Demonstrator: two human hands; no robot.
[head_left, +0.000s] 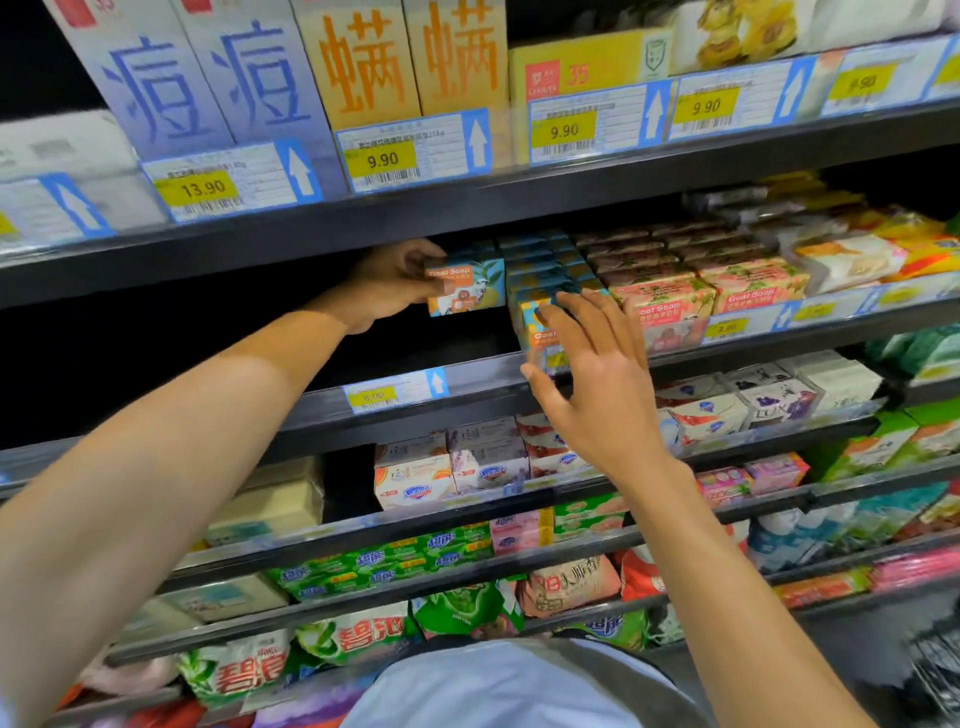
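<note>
the left hand (387, 283) pinched a goat soap box (464, 286) just left of the stack (540, 291); the right hand (592, 379), fingers spread and holding nothing, touched that stack's front.

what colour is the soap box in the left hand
The soap box is teal and white with an orange label, best seen in the head view.

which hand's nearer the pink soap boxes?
Right. The right hand reaches up just left of the pink boxes, fingers at the blue stack beside them. The left hand is farther left, past that stack, gripping a teal box.
</note>
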